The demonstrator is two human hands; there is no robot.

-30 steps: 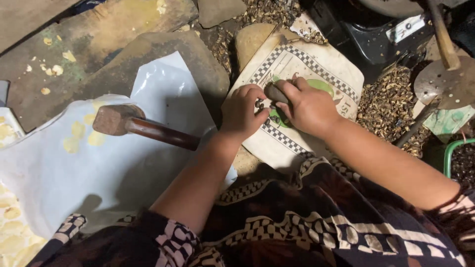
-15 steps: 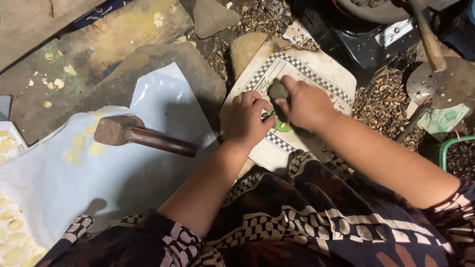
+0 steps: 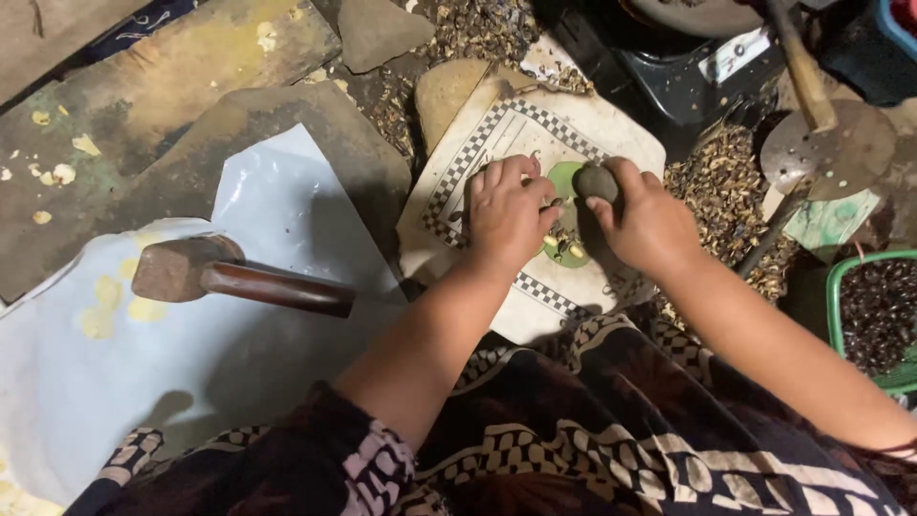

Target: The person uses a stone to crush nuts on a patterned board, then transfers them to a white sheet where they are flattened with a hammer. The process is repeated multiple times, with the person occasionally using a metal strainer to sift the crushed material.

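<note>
Head: right hand (image 3: 650, 225) grasps stone (image 3: 596, 182).

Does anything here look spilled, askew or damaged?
Husk-like debris lies scattered loose on the ground right of the checkered-border mat. The hammer lies on the white plastic sheet. The right hand grips a dark stone; the left hand rests beside it.

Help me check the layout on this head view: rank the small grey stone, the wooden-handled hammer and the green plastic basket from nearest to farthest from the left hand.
1. The small grey stone, just right of the left hand, held in the right hand's grip.
2. The wooden-handled hammer, lying to the left on the white sheet.
3. The green plastic basket, at the far right edge.
</note>
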